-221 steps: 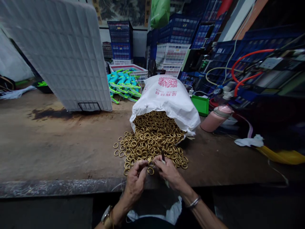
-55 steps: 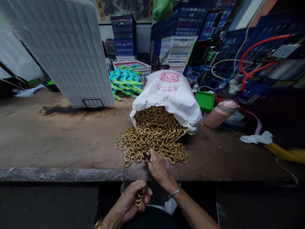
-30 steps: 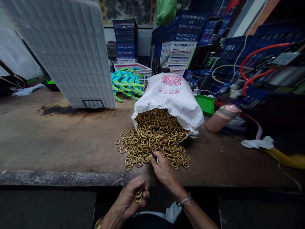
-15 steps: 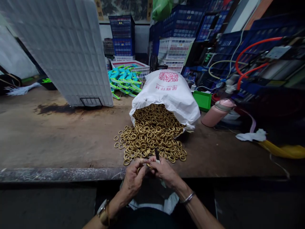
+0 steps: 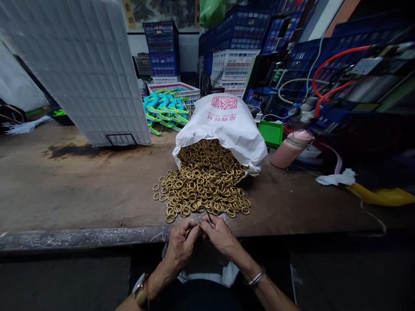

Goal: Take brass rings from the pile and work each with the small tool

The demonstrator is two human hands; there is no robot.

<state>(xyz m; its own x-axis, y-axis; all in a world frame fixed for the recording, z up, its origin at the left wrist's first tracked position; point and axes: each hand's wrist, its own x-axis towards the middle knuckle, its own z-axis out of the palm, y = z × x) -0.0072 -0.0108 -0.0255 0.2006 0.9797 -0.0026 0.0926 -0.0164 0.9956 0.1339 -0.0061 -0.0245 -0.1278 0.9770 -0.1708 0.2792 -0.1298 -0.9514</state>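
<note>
My left hand [image 5: 180, 244] is closed, its thumb and fingers pinching a gold-coloured ring [image 5: 187, 233] at the table's front edge. Right beside it, my right hand [image 5: 221, 236] is closed around a slim dark tool [image 5: 210, 219] that looks like a small knife, its dark end pointing up and away from me. The fingertips of both hands meet, so the working end and part of the ring are hidden. Just beyond them lies a heap of gold-coloured rings [image 5: 197, 185], spilling from the mouth of a white woven sack [image 5: 223, 119] lying on its side.
On the brown table [image 5: 106, 190], a tall pale ribbed panel [image 5: 94, 73] stands at left. Turquoise and green plastic pieces [image 5: 165, 108] are piled behind. To the right are a green tray [image 5: 270, 133], a pink bottle [image 5: 290, 149] and a machine with red hoses [image 5: 340, 49]. Crates [image 5: 238, 65] are stacked at the back.
The dark tool in my right hand has tilted leftward and sits lower. My right thumb has come closer to the left fingertips. The whole view has shifted slightly.
</note>
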